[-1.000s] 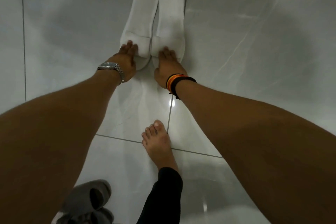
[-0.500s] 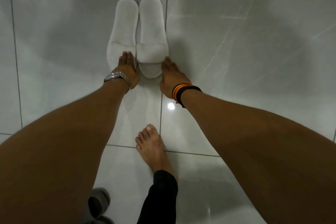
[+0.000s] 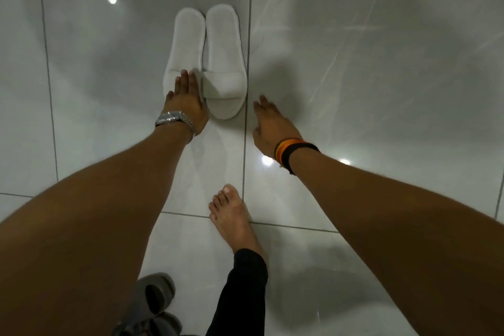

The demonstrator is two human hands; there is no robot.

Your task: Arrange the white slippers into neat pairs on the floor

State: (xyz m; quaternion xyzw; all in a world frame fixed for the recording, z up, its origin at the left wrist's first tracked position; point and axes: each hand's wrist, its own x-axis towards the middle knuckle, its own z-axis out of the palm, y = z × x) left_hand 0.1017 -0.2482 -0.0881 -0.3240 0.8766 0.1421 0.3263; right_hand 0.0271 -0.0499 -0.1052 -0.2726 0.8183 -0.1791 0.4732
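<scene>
Right hand (image 3: pixel 272 128) now off the paired white slippers (image 3: pixel 222 63), empty and spread; left hand (image 3: pixel 185 101) flat atop one.

Glossy pale grey tiled floor (image 3: pixel 354 63), dark grout lines, ceiling-light glare spots. Two white slippers lie on it upper centre, side by side and touching, toes toward the bottom of the frame: left slipper (image 3: pixel 186 43), right slipper (image 3: pixel 223 63), just left of a vertical grout line. A bare foot (image 3: pixel 231 219) stands lower centre on a grout crossing. Grey slippers (image 3: pixel 152 305) at the bottom edge, partly cut off.
</scene>
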